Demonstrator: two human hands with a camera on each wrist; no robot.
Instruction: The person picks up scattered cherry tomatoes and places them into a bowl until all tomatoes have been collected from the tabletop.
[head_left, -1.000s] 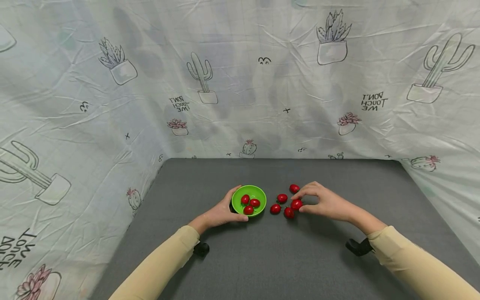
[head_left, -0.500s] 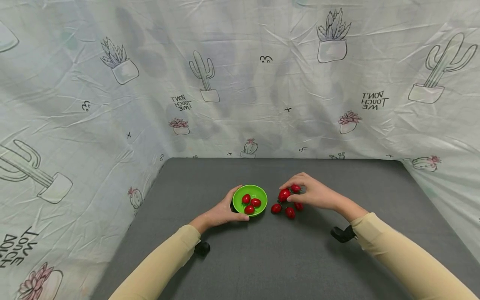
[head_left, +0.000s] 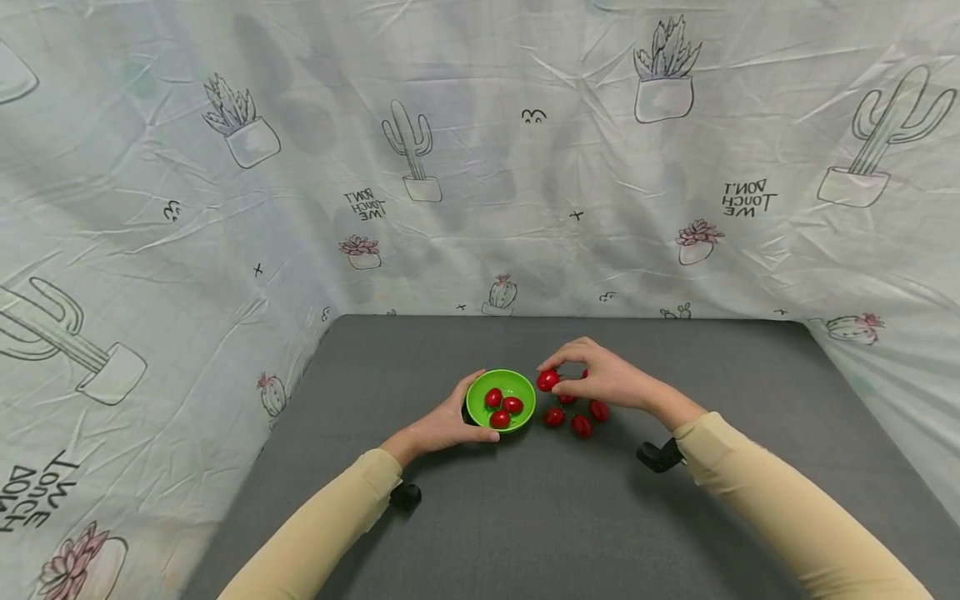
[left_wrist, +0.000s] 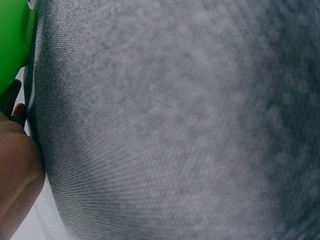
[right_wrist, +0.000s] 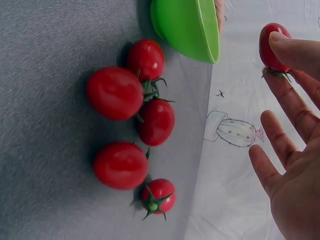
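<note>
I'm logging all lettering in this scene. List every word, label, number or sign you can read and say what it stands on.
"DON'T TOUCH ME", mirror-reversed: on the printed cloth backdrop, left of centre near a cactus drawing.
"DON'T TOUCH ME", mirror-reversed: same cloth, at the right.
"DON'T TOUCH", mirror-reversed and cut off by the frame edge: same cloth, lower left.
Small "x" marks: scattered on the cloth.
No lettering shows on the green bowl, the tomatoes or the grey table cover.

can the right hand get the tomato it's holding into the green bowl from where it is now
Probably yes. The right hand pinches a tomato just beside the green bowl; nothing lies between them, and the left hand holds only the bowl's far side.
</note>
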